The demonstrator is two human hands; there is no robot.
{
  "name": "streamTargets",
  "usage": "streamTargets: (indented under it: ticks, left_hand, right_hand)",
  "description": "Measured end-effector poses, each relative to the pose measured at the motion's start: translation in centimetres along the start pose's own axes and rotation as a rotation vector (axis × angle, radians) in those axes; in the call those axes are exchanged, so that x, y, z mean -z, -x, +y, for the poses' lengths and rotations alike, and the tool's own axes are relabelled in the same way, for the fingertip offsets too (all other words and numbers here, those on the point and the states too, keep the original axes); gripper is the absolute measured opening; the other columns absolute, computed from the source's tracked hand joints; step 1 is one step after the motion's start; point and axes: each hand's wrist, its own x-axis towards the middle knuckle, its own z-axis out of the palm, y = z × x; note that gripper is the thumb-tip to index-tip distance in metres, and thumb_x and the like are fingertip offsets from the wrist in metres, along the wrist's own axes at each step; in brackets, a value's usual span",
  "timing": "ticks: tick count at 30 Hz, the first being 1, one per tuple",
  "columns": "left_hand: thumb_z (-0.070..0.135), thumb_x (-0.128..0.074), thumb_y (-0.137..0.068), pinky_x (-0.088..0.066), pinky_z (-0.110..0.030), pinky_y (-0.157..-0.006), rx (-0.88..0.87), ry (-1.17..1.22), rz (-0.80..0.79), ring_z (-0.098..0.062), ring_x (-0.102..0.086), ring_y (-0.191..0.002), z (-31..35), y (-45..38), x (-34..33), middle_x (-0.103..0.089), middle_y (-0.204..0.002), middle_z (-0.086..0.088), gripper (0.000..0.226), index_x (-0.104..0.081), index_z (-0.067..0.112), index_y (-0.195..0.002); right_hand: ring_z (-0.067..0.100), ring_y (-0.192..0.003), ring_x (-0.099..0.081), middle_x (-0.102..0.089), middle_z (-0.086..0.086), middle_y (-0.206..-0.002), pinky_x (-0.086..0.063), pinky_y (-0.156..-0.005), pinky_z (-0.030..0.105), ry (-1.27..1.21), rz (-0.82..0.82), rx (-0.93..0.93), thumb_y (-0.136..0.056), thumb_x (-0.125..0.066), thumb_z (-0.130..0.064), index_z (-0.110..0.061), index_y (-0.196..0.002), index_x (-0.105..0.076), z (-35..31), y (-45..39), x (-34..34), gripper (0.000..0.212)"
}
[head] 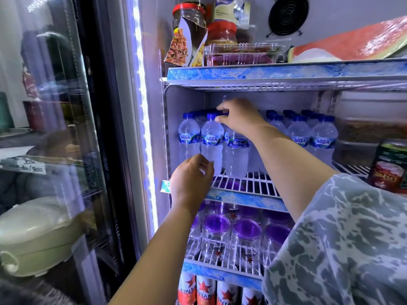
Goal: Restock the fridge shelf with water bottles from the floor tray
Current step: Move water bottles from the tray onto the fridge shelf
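Small clear water bottles with blue caps and blue labels stand in rows on the white wire fridge shelf. My right hand reaches in from the right and grips the cap end of one bottle in the third column from the left. My left hand rests low against the base of the front bottle beside it, fingers curled on it. More bottles stand further right on the same shelf. The floor tray is out of view.
The glass fridge door stands open at left. Jars and a plastic box sit on the shelf above. Purple-lidded clear jars fill the shelf below, red cans lower still. Food containers and a dark can stand at right.
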Motion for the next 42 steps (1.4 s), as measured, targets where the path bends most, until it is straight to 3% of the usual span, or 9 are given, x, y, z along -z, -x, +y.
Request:
streamTargets:
  ticks: [3, 8, 14, 18, 22, 26, 29, 37, 42]
  left_hand:
    - [0.035, -0.061, -0.085, -0.044, -0.026, -0.049, -0.145, -0.026, 0.041, -0.013, -0.06, -0.06, 1.1, 1.7, -1.0, -0.066, -0.066, 0.009, 0.023, -0.064, 0.02, -0.068]
    - [0.034, -0.063, -0.08, -0.027, -0.021, -0.045, -0.226, -0.151, 0.095, -0.017, -0.054, -0.048, 1.2, 2.0, -1.8, -0.059, -0.05, 0.006, 0.031, -0.059, 0.018, -0.053]
    - [0.034, -0.061, -0.08, -0.024, -0.021, -0.045, -0.246, -0.175, 0.078, -0.017, -0.051, -0.046, 0.8, 2.0, -1.7, -0.057, -0.047, 0.005, 0.035, -0.057, 0.017, -0.05]
    - [0.035, -0.059, -0.082, -0.031, -0.024, -0.043, -0.244, -0.167, 0.056, -0.017, -0.052, -0.047, 0.5, 2.0, -1.8, -0.058, -0.048, 0.005, 0.037, -0.057, 0.016, -0.05]
    - [0.034, -0.059, -0.082, -0.031, -0.024, -0.044, -0.238, -0.162, 0.052, -0.016, -0.051, -0.047, 0.5, 2.1, -1.8, -0.058, -0.048, 0.005, 0.037, -0.057, 0.016, -0.049]
    - [0.034, -0.06, -0.082, -0.028, -0.021, -0.045, -0.249, -0.161, 0.05, -0.016, -0.051, -0.047, 0.5, 2.2, -1.7, -0.058, -0.049, 0.006, 0.037, -0.057, 0.017, -0.049]
    - [0.035, -0.059, -0.083, -0.026, -0.021, -0.046, -0.255, -0.162, 0.044, -0.015, -0.05, -0.047, 0.4, 2.1, -1.7, -0.058, -0.049, 0.006, 0.038, -0.057, 0.017, -0.049]
    - [0.037, -0.058, -0.082, -0.019, -0.021, -0.042, -0.247, -0.173, 0.03, -0.011, -0.041, -0.047, 0.3, 2.0, -1.7, -0.053, -0.047, 0.005, 0.041, -0.053, 0.016, -0.048]
    - [0.038, -0.058, -0.082, -0.013, -0.011, -0.045, -0.247, -0.163, 0.02, -0.01, -0.037, -0.048, 0.3, 2.0, -1.6, -0.053, -0.047, 0.006, 0.041, -0.053, 0.017, -0.047]
  right_hand:
    - [0.026, -0.109, -0.061, -0.067, 0.009, -0.118, -0.05, -0.094, 0.035, -0.055, 0.083, -0.076, -0.088, -0.067, -0.031, -0.013, -0.113, -0.068, 1.8, 1.0, 0.4, 0.031]
    - [0.024, -0.101, -0.062, -0.068, 0.007, -0.112, -0.051, -0.086, 0.031, -0.144, 0.084, -0.116, -0.085, -0.07, -0.033, -0.014, -0.109, -0.067, 3.0, 1.6, 0.5, 0.03]
    - [0.023, -0.098, -0.064, -0.07, 0.006, -0.107, -0.053, -0.088, 0.034, -0.184, 0.09, -0.122, -0.086, -0.07, -0.023, -0.012, -0.1, -0.07, 2.7, 1.2, 0.7, 0.017]
    - [0.02, -0.103, -0.063, -0.069, 0.006, -0.113, -0.046, -0.083, 0.022, -0.212, 0.072, -0.088, -0.089, -0.066, -0.018, -0.012, -0.108, -0.069, 2.2, 1.3, 0.8, 0.021]
    - [0.024, -0.109, -0.061, -0.065, 0.007, -0.121, -0.047, -0.088, 0.027, -0.181, 0.027, -0.125, -0.093, -0.06, -0.019, -0.012, -0.119, -0.066, 2.3, 1.3, 0.9, 0.027]
    - [0.02, -0.1, -0.062, -0.069, 0.002, -0.109, -0.046, -0.079, 0.025, -0.221, 0.078, -0.136, -0.087, -0.068, -0.032, -0.013, -0.107, -0.07, 2.7, 1.4, 0.4, 0.027]
    - [0.019, -0.098, -0.064, -0.071, 0.004, -0.106, -0.041, -0.074, 0.02, -0.25, 0.13, -0.152, -0.086, -0.069, -0.026, -0.013, -0.102, -0.072, 2.8, 1.4, 0.0, 0.02]
    - [0.018, -0.103, -0.064, -0.071, 0.006, -0.111, -0.046, -0.087, 0.021, -0.266, 0.104, -0.114, -0.088, -0.067, -0.018, -0.013, -0.107, -0.072, 2.7, 1.3, 0.2, 0.02]
    - [0.019, -0.105, -0.064, -0.07, 0.005, -0.113, -0.05, -0.094, 0.029, -0.259, 0.107, -0.106, -0.089, -0.066, -0.019, -0.017, -0.108, -0.071, 2.8, 1.5, 0.1, 0.02]
